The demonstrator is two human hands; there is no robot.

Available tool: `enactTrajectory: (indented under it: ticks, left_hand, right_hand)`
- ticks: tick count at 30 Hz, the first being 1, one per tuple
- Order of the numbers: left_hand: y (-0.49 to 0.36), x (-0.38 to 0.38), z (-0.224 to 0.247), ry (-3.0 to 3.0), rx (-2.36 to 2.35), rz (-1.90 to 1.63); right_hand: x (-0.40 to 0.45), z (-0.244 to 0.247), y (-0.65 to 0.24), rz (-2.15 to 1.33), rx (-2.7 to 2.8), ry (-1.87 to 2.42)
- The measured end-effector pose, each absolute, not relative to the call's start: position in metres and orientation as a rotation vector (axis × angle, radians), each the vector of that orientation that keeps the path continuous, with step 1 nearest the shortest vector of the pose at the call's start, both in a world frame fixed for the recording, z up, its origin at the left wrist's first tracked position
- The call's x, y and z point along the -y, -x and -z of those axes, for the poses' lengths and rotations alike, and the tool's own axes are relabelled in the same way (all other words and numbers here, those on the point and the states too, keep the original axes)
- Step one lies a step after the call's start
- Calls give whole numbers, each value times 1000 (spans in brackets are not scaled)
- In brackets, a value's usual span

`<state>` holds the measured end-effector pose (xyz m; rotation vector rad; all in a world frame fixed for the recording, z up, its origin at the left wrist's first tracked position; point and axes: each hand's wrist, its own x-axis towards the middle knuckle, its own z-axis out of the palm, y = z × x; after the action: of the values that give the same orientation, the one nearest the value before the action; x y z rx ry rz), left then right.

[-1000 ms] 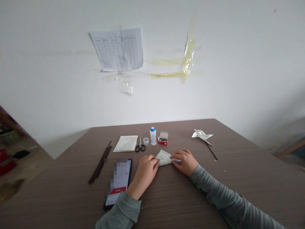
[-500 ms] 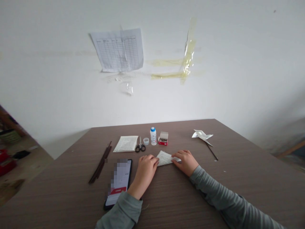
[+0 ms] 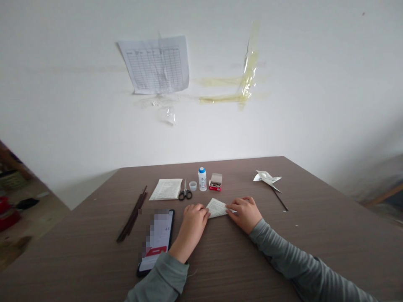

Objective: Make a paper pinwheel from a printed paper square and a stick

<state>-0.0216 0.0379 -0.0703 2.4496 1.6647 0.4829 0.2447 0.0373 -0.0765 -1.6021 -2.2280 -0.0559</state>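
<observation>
A sheet of printed paper (image 3: 216, 208), folded into a triangle, lies on the table between my hands. My left hand (image 3: 194, 219) is closed on its left corner, fingertips pressing the paper down. At the right corner, my right hand (image 3: 244, 213) grips the folded edge between thumb and fingers. Just behind the paper stand a red-and-white box of small metal pins (image 3: 215, 183) and a white bottle with a blue cap (image 3: 202, 179). Black-handled scissors (image 3: 185, 192) and a small roll of clear tape (image 3: 193, 186) lie to their left.
A phone (image 3: 156, 241) lies beside my left forearm. Several dark sticks (image 3: 132, 216) are at the left, near a stack of printed paper (image 3: 166, 189). A paper pinwheel (image 3: 267, 179) on a stick lies at the right. Behind the table (image 3: 315, 239) is a wall.
My right hand has shifted very slightly left along the paper's right corner. Both hands keep hold of the folded sheet, and the other things stay put.
</observation>
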Motion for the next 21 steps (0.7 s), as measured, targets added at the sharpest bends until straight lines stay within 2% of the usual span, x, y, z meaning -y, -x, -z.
enactTrajectory:
  ticks: [13, 21]
  left_hand:
    - [16, -37, 69, -2476, -1779, -446]
    - [13, -36, 69, -2449, -1772, -450]
  right_hand:
    - [-37, 84, -241, 103, 2209, 1594]
    - [-35, 76, -237, -3, 2209, 1682]
